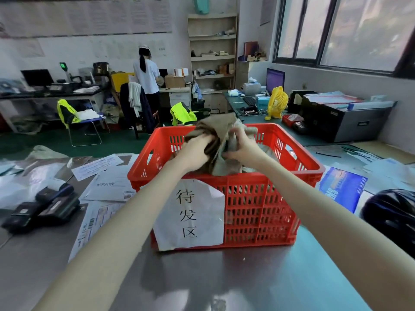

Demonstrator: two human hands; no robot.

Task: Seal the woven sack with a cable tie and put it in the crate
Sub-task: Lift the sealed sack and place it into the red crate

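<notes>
Woven sack (pixel 221 140) bunched above red crate (pixel 258 205), lower part inside. Left hand (pixel 194 151) and right hand (pixel 241 145) both clamped on its gathered neck. Papers (pixel 107 182) left, blue leaflet (pixel 342 189) right, cable ties (pixel 327 154) far right.

Glossy plastic crate (pixel 258 207), coarse woven sack (pixel 221 140) (matt), on brushed-metal table (pixel 202 277)

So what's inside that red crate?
A grey-brown woven sack, its bunched neck gripped by the left hand and right hand. The red crate walls hide whatever lies beneath.
</notes>
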